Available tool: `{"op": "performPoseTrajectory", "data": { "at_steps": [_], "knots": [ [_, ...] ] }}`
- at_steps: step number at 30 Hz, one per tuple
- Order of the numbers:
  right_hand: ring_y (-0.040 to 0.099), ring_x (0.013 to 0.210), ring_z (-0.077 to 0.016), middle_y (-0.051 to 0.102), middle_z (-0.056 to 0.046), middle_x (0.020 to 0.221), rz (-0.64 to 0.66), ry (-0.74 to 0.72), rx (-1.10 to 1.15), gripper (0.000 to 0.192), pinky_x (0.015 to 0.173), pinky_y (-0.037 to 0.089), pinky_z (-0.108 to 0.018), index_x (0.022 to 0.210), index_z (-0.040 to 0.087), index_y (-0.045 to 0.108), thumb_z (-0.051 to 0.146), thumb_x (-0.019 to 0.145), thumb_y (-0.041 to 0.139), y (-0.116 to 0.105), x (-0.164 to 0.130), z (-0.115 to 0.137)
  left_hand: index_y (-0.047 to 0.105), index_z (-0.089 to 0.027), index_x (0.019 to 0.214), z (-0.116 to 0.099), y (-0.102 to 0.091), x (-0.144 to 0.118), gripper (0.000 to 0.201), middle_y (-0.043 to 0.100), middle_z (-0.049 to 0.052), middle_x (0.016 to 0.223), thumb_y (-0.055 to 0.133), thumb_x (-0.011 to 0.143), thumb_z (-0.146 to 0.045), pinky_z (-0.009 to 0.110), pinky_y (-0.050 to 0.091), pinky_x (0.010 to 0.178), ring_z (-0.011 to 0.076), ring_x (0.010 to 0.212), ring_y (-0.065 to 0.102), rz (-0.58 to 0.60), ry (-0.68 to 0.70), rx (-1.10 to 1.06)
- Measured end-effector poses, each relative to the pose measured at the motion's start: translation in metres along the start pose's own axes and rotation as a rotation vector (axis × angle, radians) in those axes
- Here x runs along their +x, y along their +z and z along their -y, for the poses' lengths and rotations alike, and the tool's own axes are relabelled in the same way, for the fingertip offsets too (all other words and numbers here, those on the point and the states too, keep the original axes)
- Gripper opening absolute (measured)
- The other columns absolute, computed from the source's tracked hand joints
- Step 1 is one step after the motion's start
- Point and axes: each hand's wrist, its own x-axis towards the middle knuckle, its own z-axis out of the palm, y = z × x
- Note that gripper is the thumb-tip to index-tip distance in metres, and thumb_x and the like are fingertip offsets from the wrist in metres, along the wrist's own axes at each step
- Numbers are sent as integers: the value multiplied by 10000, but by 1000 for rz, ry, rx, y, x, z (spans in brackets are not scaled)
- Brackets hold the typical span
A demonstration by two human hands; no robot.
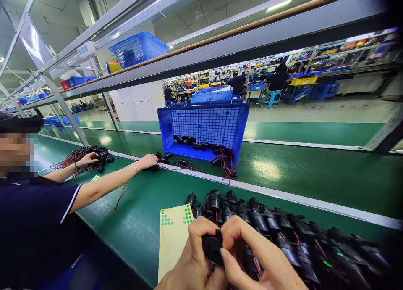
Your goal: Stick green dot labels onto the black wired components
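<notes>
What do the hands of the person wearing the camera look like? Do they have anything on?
The left hand and right hand are ordinary human hands, both bare: no gloves, rings or wristbands show. No sleeves are visible either; the picture's bottom edge cuts the arms off.

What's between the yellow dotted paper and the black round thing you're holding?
The left hand: in the head view it hides part of the yellow sheet and grips the black cylindrical part.
</notes>
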Motion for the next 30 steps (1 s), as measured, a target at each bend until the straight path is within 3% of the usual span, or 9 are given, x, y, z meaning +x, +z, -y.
{"op": "performPoseTrajectory", "data": {
  "at_steps": [3, 5, 8, 11, 15, 19, 25, 30],
  "knots": [
    [562, 668, -128, 557, 60, 776, 36, 151, 197, 180, 623, 514, -202, 920, 270, 525, 135, 803, 551, 4, 3, -6, 290, -311, 1215, 8, -1, 1, 279, 457, 61, 1058, 475, 1007, -309, 384, 467, 780, 214, 903, 534, 38, 115, -25],
    [562, 710, -128, 545, 57, 816, 87, 198, 318, 221, 656, 522, -209, 996, 276, 536, 156, 814, 565, 3, 6, -9, 311, -293, 1189, 7, -4, 4, 249, 466, 55, 1036, 474, 1007, -346, 369, 455, 773, 209, 902, 538, 74, 122, -144],
    [613, 812, -139, 587, 27, 945, 247, 163, 396, 269, 719, 551, -236, 1157, 301, 560, 207, 905, 548, -4, 9, -9, 332, -262, 1131, -2, -13, 12, 342, 495, 25, 956, 552, 963, -463, 360, 423, 796, 200, 895, 550, 138, -15, -433],
    [655, 843, -137, 614, 6, 1019, 319, 8, 238, 493, 764, 568, -246, 1333, 334, 549, 135, 884, 594, -10, 12, -7, 361, -240, 1124, -6, -23, 16, 506, 523, 1, 911, 675, 843, -520, 343, 383, 792, 183, 850, 522, 204, -204, -637],
    [663, 695, -92, 600, 13, 954, 249, -194, -28, 542, 652, 559, -197, 1361, 311, 562, 55, 884, 565, -9, 13, -9, 444, -218, 1096, 3, -27, 15, 512, 510, -4, 913, 710, 756, -493, 328, 366, 789, 187, 847, 503, 225, -303, -705],
    [699, 784, -128, 651, 0, 972, 111, -342, -267, 578, 670, 571, -218, 1415, 292, 491, 97, 890, 632, -5, 13, -18, 521, -178, 1161, 2, -22, 15, 514, 547, 50, 1030, 655, 806, -525, 363, 362, 876, 237, 975, 504, 139, -286, -706],
    [690, 724, -149, 639, -14, 867, -104, -441, -475, 389, 595, 556, -230, 1330, 204, 542, 171, 946, 592, 6, 6, -26, 553, -162, 1233, -26, -22, 20, 480, 551, 71, 1058, 566, 893, -501, 400, 365, 944, 272, 1045, 488, 100, -309, -561],
    [672, 647, -144, 615, -2, 790, -147, -470, -541, 354, 554, 545, -228, 1313, 173, 562, 172, 959, 550, 11, 3, -24, 560, -178, 1172, -35, -23, 17, 346, 528, 65, 1083, 514, 914, -405, 386, 348, 953, 264, 1062, 466, 62, -368, -462]
  ]
}}
